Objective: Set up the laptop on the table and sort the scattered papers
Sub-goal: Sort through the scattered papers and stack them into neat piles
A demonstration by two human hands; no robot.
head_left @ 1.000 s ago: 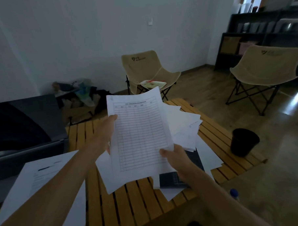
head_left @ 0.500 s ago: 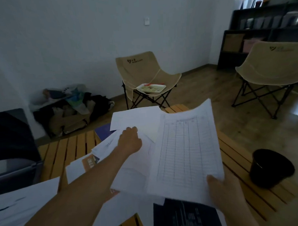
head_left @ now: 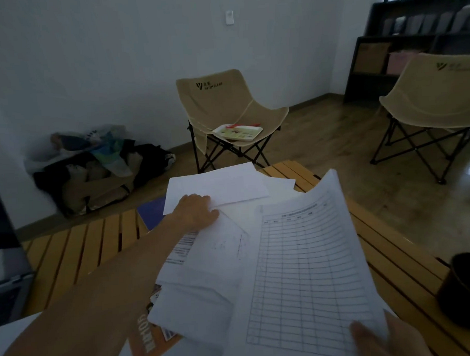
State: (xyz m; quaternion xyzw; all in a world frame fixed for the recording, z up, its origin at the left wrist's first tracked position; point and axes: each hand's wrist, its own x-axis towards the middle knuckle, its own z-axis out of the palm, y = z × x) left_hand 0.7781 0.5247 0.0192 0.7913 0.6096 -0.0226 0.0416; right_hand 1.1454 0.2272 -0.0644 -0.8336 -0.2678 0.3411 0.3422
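— While the right hand (head_left: 383, 338) pinches the form (head_left: 308, 269) by its near corner, where's the left?
— The left hand (head_left: 196, 210) lies on the loose papers (head_left: 215, 189) mid-table (head_left: 78, 252), fingers curled at a sheet's edge; whether it grips, I cannot tell.
— And the laptop?
— The laptop (head_left: 3, 268) stands at the table's left edge, well apart from the papers.

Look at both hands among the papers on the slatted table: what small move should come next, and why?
Probably the left hand should close on the loose sheet under its fingers and bring it to the table-printed form that the right hand holds by its near corner. More papers lie overlapping and unsorted on the wooden table.
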